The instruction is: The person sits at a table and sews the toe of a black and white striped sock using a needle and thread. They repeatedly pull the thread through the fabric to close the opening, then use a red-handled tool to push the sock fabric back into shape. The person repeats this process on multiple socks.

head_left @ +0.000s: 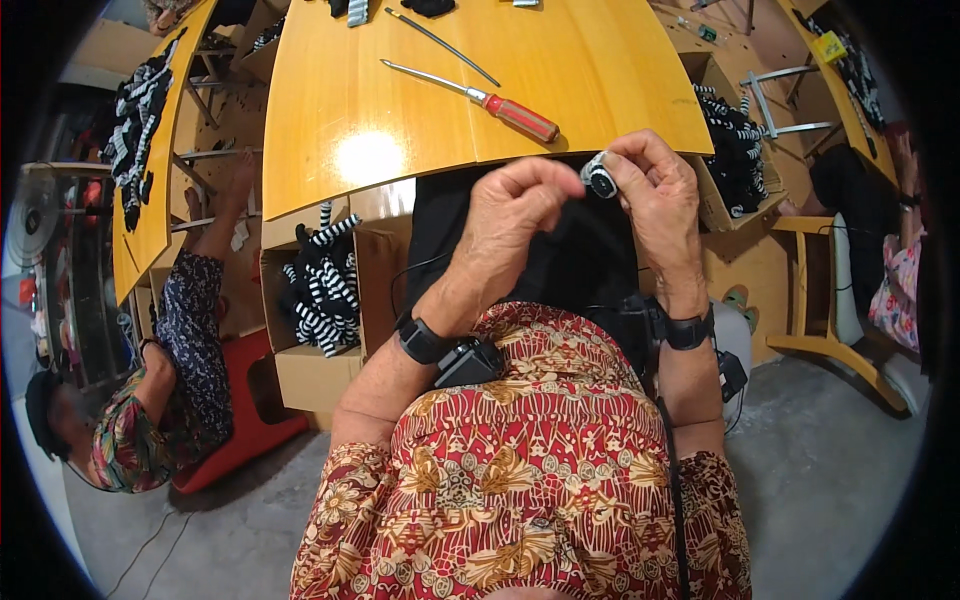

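Above my lap, by the near edge of the yellow table (330,90), my right hand (660,200) pinches a small rolled piece of black-and-white striped fabric (600,180) between thumb and fingers. Its dark round end faces me. My left hand (508,215) is closed just left of it, fingers curled, with a fingertip at or very near the roll's side. Whether anything is in the left fingers I cannot make out. On the table beyond lie a screwdriver with a red handle (520,118) and a thin dark rod with a yellow end (440,46).
Cardboard boxes of striped fabric pieces stand left (325,285) and right (735,150) below the table. More striped pieces (145,120) lie on a side table at left. A person (150,410) sits on a red chair (250,420); another person (900,280) is at far right, near a wooden-armed chair (800,290).
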A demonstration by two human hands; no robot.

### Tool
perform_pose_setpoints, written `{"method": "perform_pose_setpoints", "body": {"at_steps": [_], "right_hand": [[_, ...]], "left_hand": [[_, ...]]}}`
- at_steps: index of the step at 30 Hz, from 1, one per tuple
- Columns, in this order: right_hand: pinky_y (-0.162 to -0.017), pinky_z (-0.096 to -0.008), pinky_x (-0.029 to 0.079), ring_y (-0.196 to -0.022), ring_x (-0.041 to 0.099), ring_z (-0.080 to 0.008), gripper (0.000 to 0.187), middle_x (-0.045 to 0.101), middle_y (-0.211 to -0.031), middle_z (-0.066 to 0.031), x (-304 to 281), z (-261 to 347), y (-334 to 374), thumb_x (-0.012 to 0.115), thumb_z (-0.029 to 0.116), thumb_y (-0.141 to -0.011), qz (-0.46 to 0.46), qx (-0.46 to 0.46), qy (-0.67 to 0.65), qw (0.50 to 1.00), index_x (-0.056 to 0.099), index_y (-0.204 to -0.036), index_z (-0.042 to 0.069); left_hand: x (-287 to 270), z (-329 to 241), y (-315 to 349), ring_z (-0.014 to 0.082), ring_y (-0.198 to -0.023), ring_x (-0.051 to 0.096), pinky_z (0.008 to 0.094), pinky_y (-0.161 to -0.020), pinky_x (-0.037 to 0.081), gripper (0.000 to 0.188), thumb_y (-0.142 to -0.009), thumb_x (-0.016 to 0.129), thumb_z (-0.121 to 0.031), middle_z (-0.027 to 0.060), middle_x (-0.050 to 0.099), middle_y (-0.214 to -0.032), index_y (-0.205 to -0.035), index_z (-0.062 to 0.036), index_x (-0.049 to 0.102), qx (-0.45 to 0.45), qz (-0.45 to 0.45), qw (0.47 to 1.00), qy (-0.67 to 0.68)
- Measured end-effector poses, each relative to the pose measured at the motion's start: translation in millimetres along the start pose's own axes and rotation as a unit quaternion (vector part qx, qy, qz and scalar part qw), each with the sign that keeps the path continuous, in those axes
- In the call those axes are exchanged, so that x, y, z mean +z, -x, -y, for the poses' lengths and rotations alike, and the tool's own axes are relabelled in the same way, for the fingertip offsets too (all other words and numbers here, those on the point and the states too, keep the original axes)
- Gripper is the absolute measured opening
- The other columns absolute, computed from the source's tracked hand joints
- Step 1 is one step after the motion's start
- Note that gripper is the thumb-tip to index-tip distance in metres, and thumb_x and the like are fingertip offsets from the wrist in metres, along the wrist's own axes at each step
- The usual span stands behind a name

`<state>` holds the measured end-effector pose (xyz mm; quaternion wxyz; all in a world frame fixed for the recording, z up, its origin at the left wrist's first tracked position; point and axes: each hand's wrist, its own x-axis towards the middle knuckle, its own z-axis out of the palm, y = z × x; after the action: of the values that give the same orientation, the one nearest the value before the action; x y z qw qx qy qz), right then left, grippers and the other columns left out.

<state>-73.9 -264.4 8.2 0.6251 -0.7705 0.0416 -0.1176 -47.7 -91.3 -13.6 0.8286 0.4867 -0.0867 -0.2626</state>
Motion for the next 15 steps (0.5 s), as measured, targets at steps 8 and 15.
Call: {"method": "perform_pose_setpoints", "body": {"at_steps": [8, 15], "right_hand": [[-0.055, -0.0194, 0.041, -0.062, 0.050, -0.0032, 0.007, 0.059, -0.072, 0.0023, 13.8, 2.9, 9.9, 0.062, 0.008, -0.090, -0.026, 0.005, -0.048, 0.998, 0.061, -0.086, 0.002], [-0.057, -0.0206, 0.043, -0.064, 0.052, -0.0037, 0.007, 0.059, -0.072, 0.0020, 17.3, 0.3, 10.4, 0.063, 0.008, -0.089, -0.026, -0.015, -0.013, 0.999, 0.063, -0.087, 0.002]], "left_hand": [[10.4, -7.4, 2.5, 0.0070, -0.071, 0.057, 0.0203, -0.065, 0.046, 0.022, -0.087, 0.070, -0.016, 0.0015, 0.064, -0.085, -0.102, -0.0007, 0.065, 0.013, -0.066, 0.991, -0.119], [2.3, -2.2, 3.6, 0.0074, -0.071, 0.057, 0.0202, -0.062, 0.046, 0.022, -0.090, 0.067, -0.015, 0.0006, 0.062, -0.086, -0.106, -0.0014, 0.063, -0.058, -0.058, 0.994, 0.068]]}}
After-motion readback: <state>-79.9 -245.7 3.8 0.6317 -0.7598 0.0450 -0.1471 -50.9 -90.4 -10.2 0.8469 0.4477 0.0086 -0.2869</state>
